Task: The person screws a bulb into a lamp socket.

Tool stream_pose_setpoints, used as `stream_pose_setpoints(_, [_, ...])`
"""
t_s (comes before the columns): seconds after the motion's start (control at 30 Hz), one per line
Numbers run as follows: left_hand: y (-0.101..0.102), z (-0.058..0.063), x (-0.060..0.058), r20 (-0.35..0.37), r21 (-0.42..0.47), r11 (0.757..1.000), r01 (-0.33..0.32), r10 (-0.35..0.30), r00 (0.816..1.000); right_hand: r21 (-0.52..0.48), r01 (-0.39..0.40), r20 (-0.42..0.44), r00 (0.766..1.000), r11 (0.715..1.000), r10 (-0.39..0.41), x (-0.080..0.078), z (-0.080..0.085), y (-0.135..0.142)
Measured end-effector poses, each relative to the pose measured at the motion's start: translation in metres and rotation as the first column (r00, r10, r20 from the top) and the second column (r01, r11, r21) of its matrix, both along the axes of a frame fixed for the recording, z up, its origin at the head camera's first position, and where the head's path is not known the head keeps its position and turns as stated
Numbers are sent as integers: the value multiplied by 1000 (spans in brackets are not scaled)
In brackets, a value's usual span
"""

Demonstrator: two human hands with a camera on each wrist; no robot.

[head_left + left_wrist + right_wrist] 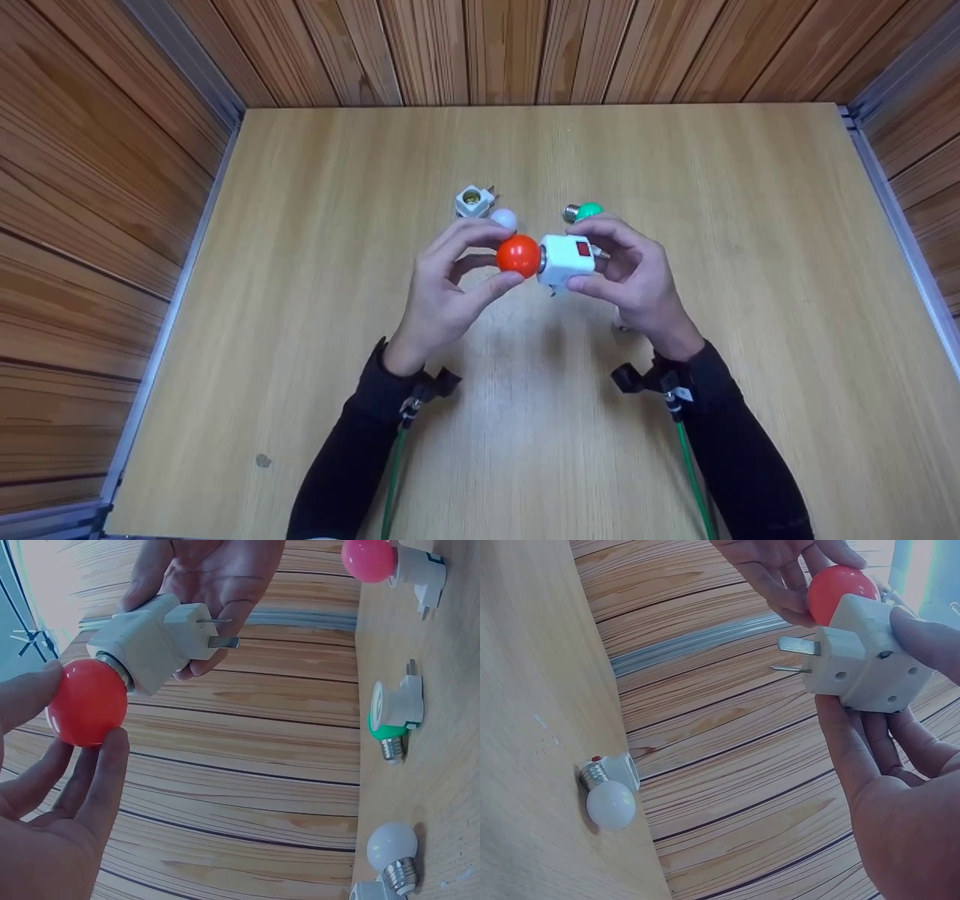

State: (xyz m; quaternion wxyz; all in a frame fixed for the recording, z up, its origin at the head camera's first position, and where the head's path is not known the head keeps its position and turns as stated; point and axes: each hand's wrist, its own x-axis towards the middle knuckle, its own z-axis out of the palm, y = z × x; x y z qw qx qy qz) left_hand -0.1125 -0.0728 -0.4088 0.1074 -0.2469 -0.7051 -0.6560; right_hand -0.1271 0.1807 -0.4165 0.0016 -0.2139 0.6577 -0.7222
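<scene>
Above the table, my left hand (442, 296) pinches the round red light bulb (517, 255) between thumb and fingers. My right hand (637, 274) grips a white plug-in lamp socket (566, 260) with a red switch on its face. The bulb's metal base meets the mouth of that socket, and a band of metal shows between them; how deep it sits I cannot tell. In the right wrist view, two flat prongs (799, 646) stick out from the socket's plug block.
Behind the hands lie a white bulb (504, 218), another white socket (472, 200) and a green bulb (590, 211). The left wrist view also shows a white socket (401, 703) by the green bulb, and a pink bulb (367, 559) fitted in a socket (420, 568).
</scene>
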Motion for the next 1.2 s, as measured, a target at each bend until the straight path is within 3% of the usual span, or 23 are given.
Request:
stream_pose_setpoints(0.3, [-2, -1, 0, -41, -8, 1000, 12, -12, 999, -9, -14, -12, 1000, 1000, 14, -1, 0, 1])
stream_pose_setpoints(0.77, [-4, -4, -3, -140, -6, 997, 80, -80, 987, -45, -14, 25, 1000, 999, 15, 0, -2, 0])
stream_pose_setpoints(1.2, [-4, -3, -3, -136, 1, 996, 91, -90, 987, -36, -28, 9, 1000, 999, 28, 0, -2, 2])
